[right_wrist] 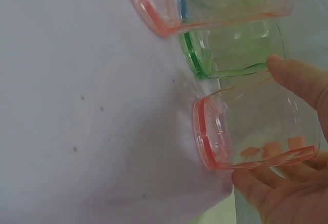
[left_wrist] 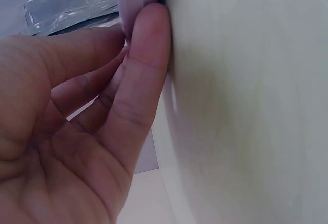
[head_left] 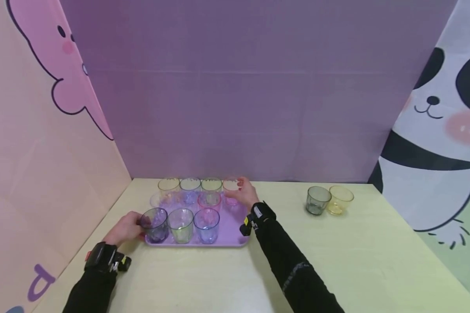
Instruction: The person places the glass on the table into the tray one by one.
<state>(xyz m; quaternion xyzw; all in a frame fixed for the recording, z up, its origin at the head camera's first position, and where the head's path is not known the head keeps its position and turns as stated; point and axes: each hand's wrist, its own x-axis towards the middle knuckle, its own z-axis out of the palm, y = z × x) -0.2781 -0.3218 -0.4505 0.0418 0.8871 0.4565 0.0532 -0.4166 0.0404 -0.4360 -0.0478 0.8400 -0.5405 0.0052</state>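
Note:
A purple tray (head_left: 233,226) stands at the left of the table, crowded with several tinted tumblers. At its back right corner my right hand (head_left: 246,194) holds a pink tumbler (right_wrist: 256,126) between thumb and fingers. In the right wrist view that tumbler stands at the tray's edge beside a green tumbler (right_wrist: 236,49). My left hand (head_left: 125,227) is at the front left corner, where thumb and finger pinch the tray's rim (left_wrist: 137,1). Close to it are a dark grey tumbler (head_left: 156,227), a green tumbler (head_left: 181,227) and a blue tumbler (head_left: 206,227) in the front row.
A grey tumbler (head_left: 317,202) and a yellow tumbler (head_left: 340,202) stand side by side on the table, right of the tray. A purple backdrop (head_left: 250,108) rises behind the table's back edge. Crinkled clear plastic (left_wrist: 72,3) shows in the left wrist view.

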